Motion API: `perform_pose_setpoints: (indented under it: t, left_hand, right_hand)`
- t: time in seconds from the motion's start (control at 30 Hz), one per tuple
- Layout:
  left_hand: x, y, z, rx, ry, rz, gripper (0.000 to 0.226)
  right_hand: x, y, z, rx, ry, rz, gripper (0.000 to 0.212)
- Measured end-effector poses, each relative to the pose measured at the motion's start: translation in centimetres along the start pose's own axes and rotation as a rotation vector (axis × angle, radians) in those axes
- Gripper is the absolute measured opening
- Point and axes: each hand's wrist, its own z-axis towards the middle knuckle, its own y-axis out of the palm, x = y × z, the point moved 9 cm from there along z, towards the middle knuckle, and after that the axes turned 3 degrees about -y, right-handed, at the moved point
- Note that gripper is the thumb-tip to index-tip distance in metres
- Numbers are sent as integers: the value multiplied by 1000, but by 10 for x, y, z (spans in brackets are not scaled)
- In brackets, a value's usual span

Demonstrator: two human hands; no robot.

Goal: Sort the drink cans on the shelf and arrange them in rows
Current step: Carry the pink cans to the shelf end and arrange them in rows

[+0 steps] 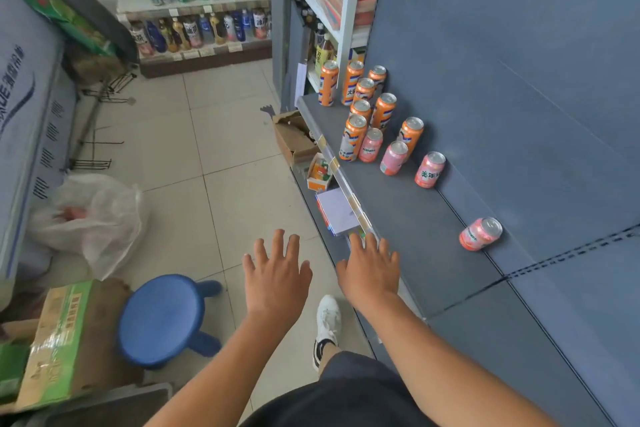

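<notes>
A grey-blue shelf [422,218] runs along the right. Several tall orange cans [353,137] stand bunched at its far end. Short pink cans [393,158] stand among and behind them, one [429,169] against the back wall and another [480,233] alone, nearer to me. My left hand [275,274] hovers over the floor, fingers spread, holding nothing. My right hand [369,269] is over the shelf's front edge, fingers apart and empty, well short of every can.
A blue stool [161,319] and a green carton [59,340] sit on the floor at lower left. An open cardboard box [294,137], a small orange box [320,173] and a notepad [337,210] lie below the shelf edge. Bottle shelves [197,31] stand behind.
</notes>
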Motion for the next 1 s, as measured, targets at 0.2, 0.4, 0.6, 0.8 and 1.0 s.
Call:
perform_pose_setpoints:
  t: [0.2,0.4,0.6,0.8,1.0]
  left_hand:
    - [21,-22,96,-44,40,56,54]
    - [68,-44,184,-73,138,99,46]
    - [125,-45,245,-103,310,135,40]
    - [194,-32,289,-153,574,177,43]
    - [245,-16,313,-229,820,247,44]
  right_hand:
    - [3,-17,98,-54,-2,59,41]
    - [24,-50,179,-26,52,122,30]
    - [76,-53,216,-67,230,166,26]
    - [125,-43,227,-78,499,257,31]
    - [148,-28,203,-81,749,423,48]
